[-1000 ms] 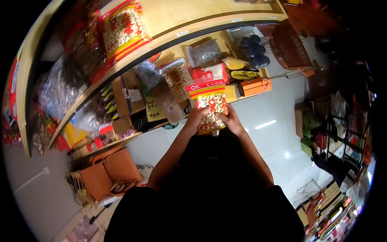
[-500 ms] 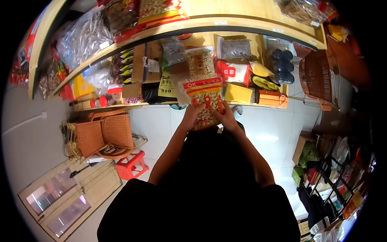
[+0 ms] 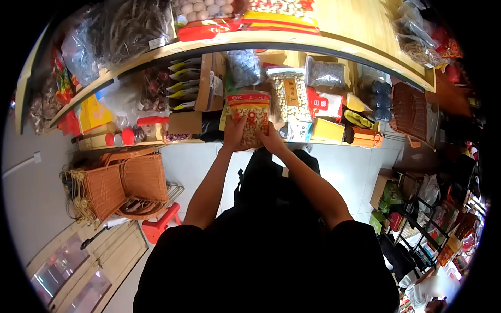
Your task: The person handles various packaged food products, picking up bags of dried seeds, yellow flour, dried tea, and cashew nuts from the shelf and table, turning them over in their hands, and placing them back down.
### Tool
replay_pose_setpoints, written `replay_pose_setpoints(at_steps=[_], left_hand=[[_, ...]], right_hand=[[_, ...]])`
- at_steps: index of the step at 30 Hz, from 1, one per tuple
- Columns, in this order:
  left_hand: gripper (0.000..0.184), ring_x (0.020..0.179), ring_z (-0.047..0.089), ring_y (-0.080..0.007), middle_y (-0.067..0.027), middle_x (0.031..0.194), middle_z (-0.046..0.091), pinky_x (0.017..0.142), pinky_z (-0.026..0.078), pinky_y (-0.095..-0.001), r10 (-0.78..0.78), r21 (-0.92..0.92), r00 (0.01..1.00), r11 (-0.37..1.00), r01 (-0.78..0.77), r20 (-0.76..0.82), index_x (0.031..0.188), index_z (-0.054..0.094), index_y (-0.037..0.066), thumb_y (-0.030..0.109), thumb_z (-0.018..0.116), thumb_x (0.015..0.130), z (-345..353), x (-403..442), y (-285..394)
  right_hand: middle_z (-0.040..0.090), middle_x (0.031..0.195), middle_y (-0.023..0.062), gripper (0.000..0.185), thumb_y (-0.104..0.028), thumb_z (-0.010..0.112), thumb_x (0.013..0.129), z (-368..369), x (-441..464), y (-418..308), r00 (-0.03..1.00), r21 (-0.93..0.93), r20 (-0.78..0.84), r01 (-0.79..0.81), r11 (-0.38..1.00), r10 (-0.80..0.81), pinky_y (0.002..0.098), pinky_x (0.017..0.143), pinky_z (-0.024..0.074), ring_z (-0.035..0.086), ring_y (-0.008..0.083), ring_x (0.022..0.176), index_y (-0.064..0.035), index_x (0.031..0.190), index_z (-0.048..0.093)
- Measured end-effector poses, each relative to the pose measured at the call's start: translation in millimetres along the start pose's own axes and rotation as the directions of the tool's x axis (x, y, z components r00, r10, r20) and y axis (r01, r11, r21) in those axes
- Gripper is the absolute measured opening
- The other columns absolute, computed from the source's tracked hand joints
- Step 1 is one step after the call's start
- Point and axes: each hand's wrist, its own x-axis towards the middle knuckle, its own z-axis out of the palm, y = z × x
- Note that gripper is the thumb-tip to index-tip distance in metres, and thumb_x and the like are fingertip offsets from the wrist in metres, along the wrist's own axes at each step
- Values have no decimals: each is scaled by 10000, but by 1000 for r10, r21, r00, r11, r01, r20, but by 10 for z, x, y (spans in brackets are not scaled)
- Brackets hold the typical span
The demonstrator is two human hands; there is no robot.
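Both hands hold a clear bag of pale nuts with a red and yellow top band, upright in front of the lower shelf. My left hand grips its lower left side, the thumb on the front. At its lower right side is my right hand, thumb also on the front. Just right of it on the shelf lies another bag of pale nuts with a brown label. A bag of dark pieces is behind the held bag.
An upper shelf edge curves above the hands, bearing an egg bag. Wicker chairs and a red stool stand at the left. A wicker basket and a black rack are at the right.
The arms reach further forward, and the held bag has moved from in front of the shelf's edge to over the shelf items. The view has shifted, with more of the brown-labelled bag showing.
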Motion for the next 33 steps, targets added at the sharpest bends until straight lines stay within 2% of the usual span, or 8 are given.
replay_pose_setpoints(at_steps=[5,10,12,21,23,25,27,33], left_hand=[[616,1065,571,-399,-254,1161,577,873,456,-433,33,253,998,967,-21,-45,1219,405,-43,369,642,827,8,585,46],[567,1077,555,-409,-243,1164,573,903,438,-439,131,199,984,974,-105,-121,1226,400,-19,314,625,826,151,965,128],[545,1078,552,-387,-239,1156,563,916,428,-420,158,146,975,980,-136,-156,1218,405,-25,275,629,822,194,1089,203],[527,1009,562,-294,-181,1074,569,890,431,-381,73,-193,984,976,-104,-162,1165,470,-45,212,698,765,392,2034,-928],[533,1030,547,-249,-160,1117,556,888,427,-369,-113,-335,993,935,116,29,1185,467,-39,196,693,763,295,1865,-614],[549,1060,528,-220,-150,1168,536,900,417,-357,-76,-273,996,958,86,50,1216,450,-35,182,679,767,173,1436,-100],[564,1075,528,-231,-157,1181,536,911,413,-354,-117,-270,993,957,110,-11,1242,429,-38,174,665,776,159,1444,-51],[482,1114,515,-350,-226,1179,520,947,399,-406,65,-6,995,998,-64,73,1197,456,-44,109,590,760,81,1096,-214]], right_hand=[[558,1159,192,647,-131,645,814,113,471,-2,998,-121,-10,-57,991,56,343,899,462,559,249,1074,55,1324,294],[479,1234,190,722,-19,636,743,229,877,55,987,-19,-120,101,995,-103,335,969,424,511,254,1146,58,1346,246],[403,1311,271,849,-133,654,691,228,1014,82,980,-51,-179,78,996,-86,429,1029,361,412,401,1230,7,1402,212],[384,1327,276,822,-110,581,739,117,1120,-187,991,-91,-134,-2,996,-10,436,1050,342,388,415,1234,-31,1450,175],[374,1340,274,796,-70,553,739,133,1108,-162,984,-142,-175,-1,990,-25,439,1057,337,377,419,1247,-35,1446,190],[364,1353,272,774,-30,525,738,185,991,-145,976,-193,-213,-4,981,-38,441,1063,331,366,424,1261,-39,1442,204],[352,1371,265,759,17,498,729,195,774,-322,941,-442,-127,229,868,-313,439,1064,334,357,430,1273,-43,1433,221],[431,1280,219,580,-5,530,757,35,-114,-399,963,-281,18,262,923,-268,432,997,392,447,401,1195,-48,1317,387]])
